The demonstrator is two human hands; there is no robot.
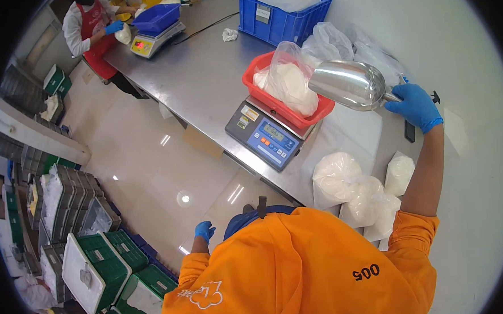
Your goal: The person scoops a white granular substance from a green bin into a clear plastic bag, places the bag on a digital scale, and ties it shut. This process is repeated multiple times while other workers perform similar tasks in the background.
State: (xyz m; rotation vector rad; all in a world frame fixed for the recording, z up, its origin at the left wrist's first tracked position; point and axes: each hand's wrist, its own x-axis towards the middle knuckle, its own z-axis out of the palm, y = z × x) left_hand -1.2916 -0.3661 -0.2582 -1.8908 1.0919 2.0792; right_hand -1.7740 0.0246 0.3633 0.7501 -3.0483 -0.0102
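My right hand (416, 105), in a blue glove, grips the handle of a large shiny metal scoop (348, 85). The scoop's mouth points left, over the right edge of a red plastic tray (254, 86). In that tray sits a clear plastic bag (291, 84) holding white powder, its top loose and upright. The tray rests on a digital bench scale (265, 133) with a lit display. My left hand (204, 231), also gloved, hangs beside my body above the floor, loosely bent and holding nothing. Whether powder lies inside the scoop is hidden.
Several filled powder bags (337, 176) lie by the table's near end. A blue crate (285, 23) with a plastic liner stands against the wall. Across the steel table (204, 61), a person in a red apron (95, 28) works beside another scale (154, 42). Green crates (111, 258) are stacked at left.
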